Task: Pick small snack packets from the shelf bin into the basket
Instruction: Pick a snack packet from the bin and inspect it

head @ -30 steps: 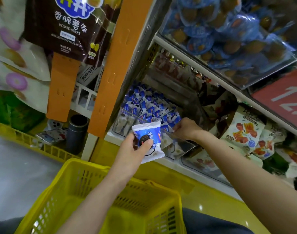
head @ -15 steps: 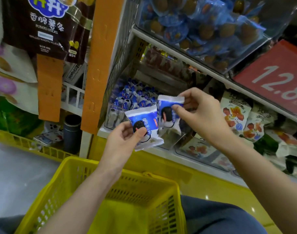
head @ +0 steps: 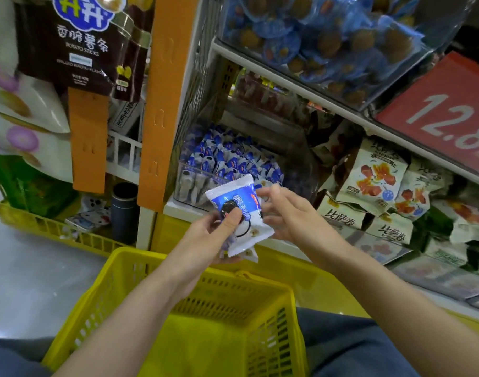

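My left hand [head: 211, 238] grips a blue-and-white snack packet [head: 245, 198], thumb pressed on its front, above the far rim of the yellow basket [head: 151, 268]. The corner of a second packet [head: 250, 256] pokes out from under the first in the same hand. To the right, my right hand [head: 295, 216] has relaxed fingers at the packets' right edge and holds nothing. Behind them a clear shelf bin [head: 190, 186] holds several more blue-and-white packets [head: 232, 161].
An orange upright [head: 162, 110] stands left of the bin. Cream snack bags [head: 374, 180] fill the shelf to the right. A red price sign [head: 445, 112] and a bin of blue-wrapped sweets [head: 314, 31] hang above. A dark cylinder [head: 124, 208] stands at floor level.
My right hand brought a second packet from the bin to my left hand, tucked it behind the first, and let go. Both hands dropped slightly toward the basket.
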`<action>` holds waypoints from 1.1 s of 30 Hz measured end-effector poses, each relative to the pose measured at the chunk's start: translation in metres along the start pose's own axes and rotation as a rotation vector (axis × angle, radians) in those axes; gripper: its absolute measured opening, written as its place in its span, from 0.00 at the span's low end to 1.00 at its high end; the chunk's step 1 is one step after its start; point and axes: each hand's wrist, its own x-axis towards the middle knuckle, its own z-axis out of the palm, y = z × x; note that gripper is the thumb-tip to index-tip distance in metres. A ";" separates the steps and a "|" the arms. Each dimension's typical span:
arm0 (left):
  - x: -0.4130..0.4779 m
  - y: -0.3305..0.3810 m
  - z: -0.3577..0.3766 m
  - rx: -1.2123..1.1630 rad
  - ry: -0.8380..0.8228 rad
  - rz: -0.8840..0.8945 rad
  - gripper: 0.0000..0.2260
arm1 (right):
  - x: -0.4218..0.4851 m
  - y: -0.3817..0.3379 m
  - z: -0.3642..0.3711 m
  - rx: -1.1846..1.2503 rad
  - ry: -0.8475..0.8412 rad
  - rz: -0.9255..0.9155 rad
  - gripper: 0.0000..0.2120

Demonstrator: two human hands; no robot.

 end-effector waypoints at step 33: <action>0.005 0.019 -0.010 0.091 0.125 0.195 0.04 | 0.109 -0.011 -0.035 -1.229 0.234 0.284 0.10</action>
